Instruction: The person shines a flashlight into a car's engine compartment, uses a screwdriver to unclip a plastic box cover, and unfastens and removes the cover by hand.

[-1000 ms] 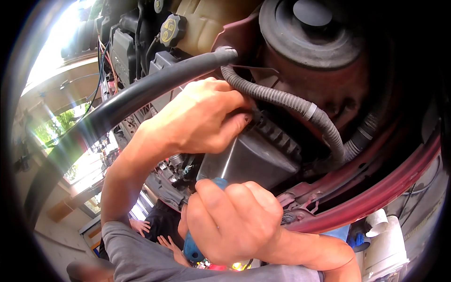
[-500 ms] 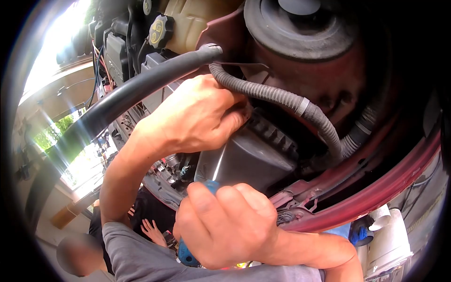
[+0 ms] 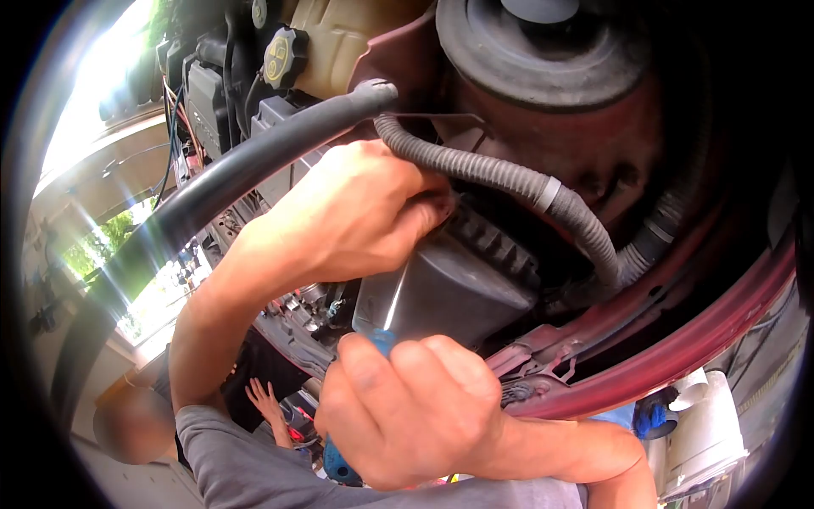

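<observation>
My right hand (image 3: 411,411) is wrapped round the blue handle (image 3: 339,467) of a screwdriver. Its bright metal shaft (image 3: 394,301) runs up across the black plastic housing (image 3: 458,288) toward the fingers of my left hand (image 3: 365,212). That hand is closed at the upper edge of the housing, beside its ribbed side, below the grey corrugated hose (image 3: 483,168). The left fingertips and the screwdriver's tip are hidden, so what the left fingers pinch cannot be made out.
A thick black tube (image 3: 254,161) crosses above my left forearm. A yellowish tank (image 3: 339,42) with a black cap (image 3: 284,58) and a round strut mount (image 3: 543,51) lie beyond. The red body edge (image 3: 678,339) curves at right. Another person's hand (image 3: 267,403) shows at lower left.
The engine bay has shifted slightly left and up in view. Both my hands keep their grips, the right one slightly lower left. The other person's head and hand have moved.
</observation>
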`<state>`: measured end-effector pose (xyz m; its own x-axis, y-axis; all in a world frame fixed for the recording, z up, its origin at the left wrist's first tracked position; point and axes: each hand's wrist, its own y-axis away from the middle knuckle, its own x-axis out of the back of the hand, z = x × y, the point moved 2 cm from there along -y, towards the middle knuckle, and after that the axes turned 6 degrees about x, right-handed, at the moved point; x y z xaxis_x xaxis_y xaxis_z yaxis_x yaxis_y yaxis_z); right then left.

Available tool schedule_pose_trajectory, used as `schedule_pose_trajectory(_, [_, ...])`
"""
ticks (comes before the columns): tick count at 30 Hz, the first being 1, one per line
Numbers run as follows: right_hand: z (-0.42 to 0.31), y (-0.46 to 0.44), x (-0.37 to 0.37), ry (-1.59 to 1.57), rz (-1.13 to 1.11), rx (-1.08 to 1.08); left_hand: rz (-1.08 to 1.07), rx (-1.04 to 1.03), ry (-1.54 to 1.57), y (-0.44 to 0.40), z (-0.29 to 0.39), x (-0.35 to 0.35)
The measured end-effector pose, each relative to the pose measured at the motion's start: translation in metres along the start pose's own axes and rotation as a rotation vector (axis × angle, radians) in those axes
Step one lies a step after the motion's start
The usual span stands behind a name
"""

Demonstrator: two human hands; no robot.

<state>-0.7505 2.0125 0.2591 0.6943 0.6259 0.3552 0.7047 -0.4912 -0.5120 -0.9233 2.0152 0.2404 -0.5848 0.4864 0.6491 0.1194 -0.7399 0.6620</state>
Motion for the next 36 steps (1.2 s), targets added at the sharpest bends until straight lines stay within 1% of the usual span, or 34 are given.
schedule_pose_trajectory(3, [-0.002, 0.000, 0.002, -0.005, -0.010, -0.003, 0.110, -0.114, 0.022, -0.002, -0.003, -0.001])
schedule_pose_trajectory(6, [-0.002, 0.000, 0.002, -0.001, -0.006, -0.007, -0.018, 0.037, 0.058, -0.005, -0.002, 0.003])
schedule_pose_trajectory(9, [0.000, 0.000, 0.001, 0.014, -0.001, 0.000, 0.143, -0.013, -0.022, -0.002, -0.004, -0.006])
schedule_pose_trajectory(10, [0.000, 0.000, 0.001, 0.018, -0.003, 0.002, 0.145, -0.013, -0.034, -0.002, -0.005, -0.006])
schedule_pose_trajectory(13, [-0.002, -0.002, -0.002, 0.022, 0.019, -0.020, 0.011, 0.040, -0.074, -0.002, -0.004, 0.003])
schedule_pose_trajectory(14, [-0.002, -0.002, -0.002, 0.019, 0.014, -0.023, -0.058, 0.112, -0.107, -0.001, -0.004, 0.004])
schedule_pose_trajectory(17, [-0.001, 0.001, 0.003, 0.016, 0.014, -0.014, 0.175, -0.150, -0.211, 0.010, -0.001, -0.003])
schedule_pose_trajectory(20, [-0.003, 0.002, 0.002, 0.009, 0.006, -0.002, 0.146, -0.089, -0.203, 0.016, -0.001, -0.001])
schedule_pose_trajectory(23, [-0.001, 0.004, 0.000, 0.009, 0.008, 0.017, 0.121, -0.090, -0.187, 0.011, -0.004, 0.001])
schedule_pose_trajectory(24, [-0.002, 0.004, 0.000, 0.002, 0.011, 0.012, -0.021, 0.098, -0.222, 0.006, -0.015, 0.002])
schedule_pose_trajectory(27, [-0.001, 0.004, 0.001, 0.004, 0.014, 0.011, 0.170, -0.077, -0.218, 0.007, -0.014, -0.004])
schedule_pose_trajectory(31, [-0.001, 0.006, 0.000, 0.012, 0.015, 0.017, 0.097, 0.028, -0.211, 0.005, -0.018, -0.006])
schedule_pose_trajectory(36, [-0.001, 0.005, 0.000, 0.002, 0.013, 0.006, 0.043, 0.026, -0.217, 0.000, -0.011, -0.001])
